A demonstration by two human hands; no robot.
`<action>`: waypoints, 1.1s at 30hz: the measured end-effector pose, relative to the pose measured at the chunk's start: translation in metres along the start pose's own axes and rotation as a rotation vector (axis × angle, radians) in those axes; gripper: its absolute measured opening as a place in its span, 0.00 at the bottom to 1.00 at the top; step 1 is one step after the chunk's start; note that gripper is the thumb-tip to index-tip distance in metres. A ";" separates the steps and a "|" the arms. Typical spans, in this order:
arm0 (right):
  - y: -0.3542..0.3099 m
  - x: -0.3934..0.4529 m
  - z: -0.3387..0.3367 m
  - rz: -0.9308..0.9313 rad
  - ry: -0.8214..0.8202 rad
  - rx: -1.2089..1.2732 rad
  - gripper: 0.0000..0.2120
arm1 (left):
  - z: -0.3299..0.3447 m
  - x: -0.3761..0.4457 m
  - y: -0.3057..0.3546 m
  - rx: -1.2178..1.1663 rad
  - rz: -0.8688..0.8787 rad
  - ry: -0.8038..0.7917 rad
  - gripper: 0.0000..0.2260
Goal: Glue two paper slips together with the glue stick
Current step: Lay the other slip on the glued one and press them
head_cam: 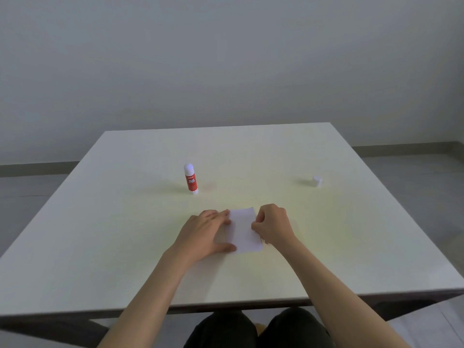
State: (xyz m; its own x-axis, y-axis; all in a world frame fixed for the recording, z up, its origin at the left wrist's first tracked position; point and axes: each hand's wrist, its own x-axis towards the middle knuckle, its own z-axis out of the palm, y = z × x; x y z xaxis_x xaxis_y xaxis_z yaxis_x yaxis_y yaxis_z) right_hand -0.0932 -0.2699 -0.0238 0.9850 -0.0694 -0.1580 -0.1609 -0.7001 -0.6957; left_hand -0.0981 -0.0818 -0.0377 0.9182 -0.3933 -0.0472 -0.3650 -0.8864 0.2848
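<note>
At the near edge, dark-clothed knees (258, 330) show below the white table (100, 247), and two bare forearms reach forward over it. The white paper slips (244, 231) lie flat on the table between the two hands, looking like one small sheet; whether one slip lies on the other cannot be told. The left hand (207, 234) lies flat and open, palm down, on the paper's left side, with its fingertips (226, 216) on the left edge and its thumb on the near left corner. The right hand (273, 226) is curled closed, its fingertips pinching or pressing the paper's right edge. Farther off and to the left, the red and white glue stick (191, 179) stands upright without its cap, well apart from the hands. Far to the right, the small white cap (317, 181) sits alone on the table.
</note>
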 end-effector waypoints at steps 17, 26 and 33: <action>0.026 -0.073 0.016 -0.481 0.319 -0.623 0.10 | 0.004 0.000 -0.004 0.019 -0.002 0.000 0.38; 0.011 -0.039 0.015 -0.400 0.291 -0.745 0.11 | 0.009 -0.003 -0.007 -0.038 0.061 0.002 0.38; 0.002 -0.008 0.015 -0.393 0.164 -0.688 0.16 | 0.008 -0.005 -0.004 -0.126 0.078 -0.020 0.32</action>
State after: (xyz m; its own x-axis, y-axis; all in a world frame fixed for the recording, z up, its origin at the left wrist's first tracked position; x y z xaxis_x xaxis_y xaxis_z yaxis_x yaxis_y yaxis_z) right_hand -0.1023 -0.2599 -0.0345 0.9668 0.2064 0.1506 0.2205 -0.9718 -0.0839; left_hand -0.1022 -0.0781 -0.0460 0.8841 -0.4656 -0.0395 -0.4116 -0.8159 0.4061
